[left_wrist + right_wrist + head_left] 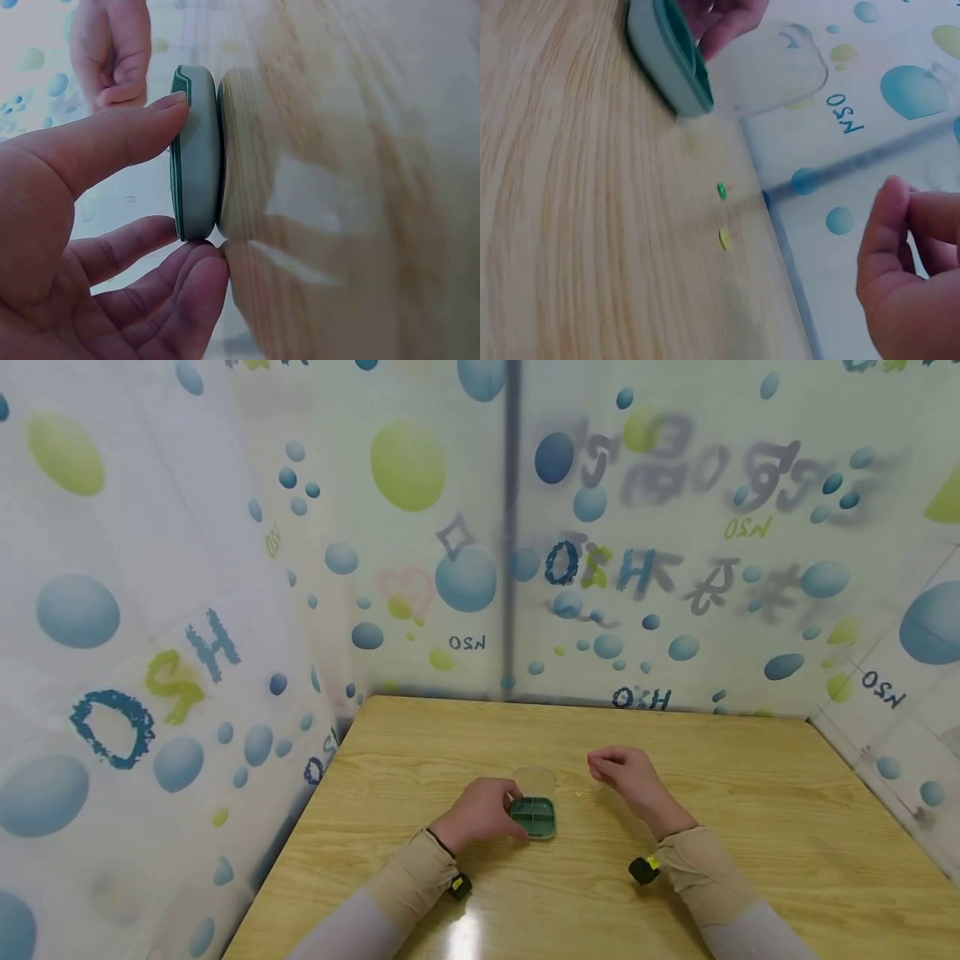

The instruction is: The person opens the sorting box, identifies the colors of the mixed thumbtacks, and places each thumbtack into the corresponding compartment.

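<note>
A small green box (pixel 533 817) with compartments lies on the table, its clear lid (pixel 535 780) standing open at the far side. My left hand (pixel 483 812) grips the box from the left, thumb on the near edge of its side (pixel 198 154) in the left wrist view. Right of the lid, my right hand (pixel 636 783) is raised above the table, fingers curled and thumb tip against the index finger; nothing shows between them. Between box and hand lie a small green piece (pixel 721 190) and a yellow piece (pixel 724 238), seen in the right wrist view.
The wooden table (pixel 420 739) reaches back to a patterned curtain (pixel 450 610) with blue and green dots, which also hangs along the left and right sides. Each wrist carries a small black camera, the right one (pixel 643 871) just over the table.
</note>
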Demonstrator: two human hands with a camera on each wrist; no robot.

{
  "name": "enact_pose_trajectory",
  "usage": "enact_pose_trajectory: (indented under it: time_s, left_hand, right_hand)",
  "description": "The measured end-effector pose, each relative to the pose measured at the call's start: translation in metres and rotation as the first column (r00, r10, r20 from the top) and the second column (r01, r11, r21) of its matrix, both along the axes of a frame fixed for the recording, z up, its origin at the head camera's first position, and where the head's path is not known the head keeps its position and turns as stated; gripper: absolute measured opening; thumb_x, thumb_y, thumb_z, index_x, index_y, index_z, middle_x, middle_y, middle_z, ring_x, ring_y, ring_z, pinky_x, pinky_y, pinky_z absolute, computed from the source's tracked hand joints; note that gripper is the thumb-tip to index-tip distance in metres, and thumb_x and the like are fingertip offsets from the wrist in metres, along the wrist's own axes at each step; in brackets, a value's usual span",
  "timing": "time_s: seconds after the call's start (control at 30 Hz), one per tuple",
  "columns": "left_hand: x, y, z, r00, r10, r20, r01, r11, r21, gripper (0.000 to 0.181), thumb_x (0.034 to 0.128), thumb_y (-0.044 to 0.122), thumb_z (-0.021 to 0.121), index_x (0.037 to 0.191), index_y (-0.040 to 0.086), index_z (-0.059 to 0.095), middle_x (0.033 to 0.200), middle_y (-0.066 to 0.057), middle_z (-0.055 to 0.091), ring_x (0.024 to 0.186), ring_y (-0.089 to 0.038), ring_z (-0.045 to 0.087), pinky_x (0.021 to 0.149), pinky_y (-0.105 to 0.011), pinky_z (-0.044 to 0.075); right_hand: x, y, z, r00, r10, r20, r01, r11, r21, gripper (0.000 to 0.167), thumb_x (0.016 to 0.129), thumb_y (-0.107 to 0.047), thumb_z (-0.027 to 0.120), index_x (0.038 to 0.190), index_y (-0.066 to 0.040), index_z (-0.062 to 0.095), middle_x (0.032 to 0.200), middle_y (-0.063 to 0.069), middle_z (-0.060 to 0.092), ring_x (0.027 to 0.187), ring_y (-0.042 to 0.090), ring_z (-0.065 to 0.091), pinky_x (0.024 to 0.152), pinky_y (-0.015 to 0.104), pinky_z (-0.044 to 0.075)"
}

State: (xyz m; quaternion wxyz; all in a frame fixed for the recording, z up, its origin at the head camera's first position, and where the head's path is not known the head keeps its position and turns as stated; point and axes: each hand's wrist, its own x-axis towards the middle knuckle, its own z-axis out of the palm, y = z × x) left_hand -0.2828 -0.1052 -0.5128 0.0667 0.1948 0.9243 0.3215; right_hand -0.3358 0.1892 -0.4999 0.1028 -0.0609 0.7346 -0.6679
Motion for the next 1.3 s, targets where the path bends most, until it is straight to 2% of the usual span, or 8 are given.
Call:
enact_pose_trajectory:
  time_s: [0.1, 0.2, 0.43, 0.57, 0.83, 0.97, 1.13, 1.3]
  left_hand:
    - [0.000, 0.000, 0.000, 1.000, -0.002, 0.003, 0.002, 1.000, 0.008, 0.056, 0.0715, 0.032, 0.100, 0.119, 0.013, 0.076, 0.086, 0.006, 0.070, 0.075, -0.007, 0.060, 0.072, -0.029, 0.053]
    - [0.001, 0.000, 0.000, 1.000, -0.002, 0.004, 0.002, 1.000, 0.008, 0.057, 0.0719, 0.031, 0.099, 0.120, 0.013, 0.076, 0.086, 0.006, 0.070, 0.075, -0.007, 0.061, 0.072, -0.029, 0.053]
    - [0.001, 0.000, 0.000, 1.000, 0.001, 0.001, -0.001, 1.000, -0.003, 0.058, 0.0723, 0.033, 0.099, 0.121, 0.013, 0.075, 0.085, 0.008, 0.068, 0.075, -0.007, 0.059, 0.072, -0.029, 0.052]
    - [0.000, -0.001, -0.002, 1.000, -0.002, 0.006, 0.002, 1.000, 0.006, 0.058, 0.0726, 0.033, 0.099, 0.122, 0.013, 0.075, 0.086, 0.008, 0.068, 0.075, -0.007, 0.059, 0.072, -0.029, 0.053]
    - [-0.001, -0.002, -0.002, 1.000, -0.007, 0.001, 0.007, 1.000, -0.007, 0.058, 0.0719, 0.034, 0.099, 0.121, 0.014, 0.076, 0.090, 0.006, 0.071, 0.078, -0.007, 0.061, 0.073, -0.028, 0.053]
    - [-0.001, -0.001, -0.003, 1.000, -0.011, -0.002, 0.011, 1.000, -0.010, 0.058, 0.0716, 0.032, 0.100, 0.120, 0.012, 0.076, 0.091, 0.003, 0.073, 0.079, -0.008, 0.062, 0.074, -0.029, 0.054]
    - [-0.001, 0.000, -0.003, 1.000, -0.006, -0.001, 0.006, 1.000, -0.027, 0.059, 0.0721, 0.033, 0.100, 0.121, 0.012, 0.076, 0.094, 0.002, 0.074, 0.081, -0.008, 0.063, 0.076, -0.029, 0.055]
    - [-0.001, 0.000, 0.000, 1.000, -0.002, -0.004, 0.002, 1.000, -0.025, 0.060, 0.0716, 0.033, 0.100, 0.122, 0.011, 0.076, 0.095, 0.000, 0.074, 0.082, -0.010, 0.063, 0.076, -0.029, 0.055]
  right_hand:
    - [0.001, 0.000, 0.002, 1.000, -0.010, 0.020, 0.013, 0.990, -0.143, 0.022, 0.110, -0.004, 0.055, 0.123, 0.001, 0.072, 0.102, -0.004, 0.072, 0.092, 0.004, 0.070, 0.088, 0.021, 0.060]
    - [0.002, -0.001, 0.003, 0.998, -0.011, 0.061, 0.029, 0.954, -0.300, 0.027, 0.111, -0.004, 0.053, 0.107, -0.015, 0.077, 0.100, -0.005, 0.073, 0.089, 0.003, 0.069, 0.084, 0.017, 0.059]
    - [0.001, 0.000, 0.001, 0.975, 0.011, 0.220, 0.123, 0.801, -0.586, 0.033, 0.113, -0.004, 0.046, 0.102, -0.015, 0.075, 0.103, 0.001, 0.068, 0.088, 0.005, 0.066, 0.081, 0.014, 0.055]
    - [0.000, 0.004, -0.004, 0.963, 0.055, 0.265, 0.153, 0.697, -0.701, 0.028, 0.113, -0.004, 0.042, 0.109, -0.008, 0.069, 0.108, 0.006, 0.062, 0.088, 0.008, 0.064, 0.080, 0.014, 0.054]
    - [-0.004, 0.009, -0.019, 0.947, 0.176, 0.267, 0.181, 0.395, -0.901, 0.021, 0.114, -0.002, 0.037, 0.117, -0.003, 0.058, 0.103, 0.010, 0.063, 0.085, 0.015, 0.064, 0.078, 0.018, 0.056]
    - [-0.004, 0.010, -0.026, 0.947, 0.206, 0.247, 0.181, 0.292, -0.939, 0.020, 0.113, 0.001, 0.037, 0.114, 0.000, 0.057, 0.101, 0.012, 0.065, 0.084, 0.018, 0.064, 0.078, 0.020, 0.057]
    - [-0.003, 0.011, -0.029, 0.948, 0.229, 0.221, 0.174, 0.207, -0.963, 0.018, 0.111, 0.005, 0.041, 0.112, 0.003, 0.059, 0.101, 0.015, 0.066, 0.085, 0.021, 0.066, 0.079, 0.022, 0.058]
    - [-0.002, 0.010, -0.026, 0.956, 0.240, 0.168, 0.121, 0.197, -0.973, 0.020, 0.111, 0.005, 0.040, 0.111, 0.004, 0.060, 0.102, 0.016, 0.065, 0.086, 0.022, 0.066, 0.080, 0.022, 0.058]
